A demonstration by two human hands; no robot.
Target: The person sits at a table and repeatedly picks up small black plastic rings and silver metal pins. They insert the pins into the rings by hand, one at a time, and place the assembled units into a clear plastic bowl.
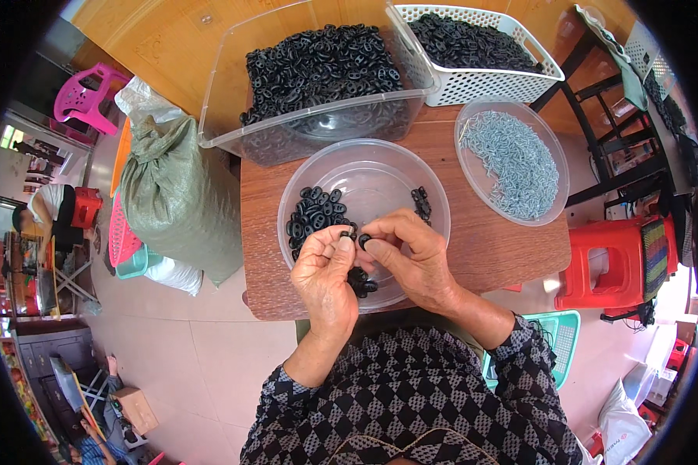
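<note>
Above a round clear plastic bowl (364, 159), my two hands meet with fingertips almost touching. My left hand (324, 283) pinches a small black plastic piece (347, 233) between thumb and forefinger. Between the thumb and fingers of my right hand (415, 256) is another small black plastic piece (364, 241). Whether the two pieces touch I cannot tell. Loose black two-holed pieces (315, 213) are heaped in the bowl's left side, more (361, 284) lie below my hands, and a small cluster of black pieces (421, 203) sits at the right.
Behind the bowl stands a clear bin (318, 128) full of black two-holed pieces. A white perforated basket (485, 87) holds more black parts. Silvery screws fill a round tray (560, 194) at the table's right. Beside the table are a stuffed sack (174, 194) and a red stool (605, 263).
</note>
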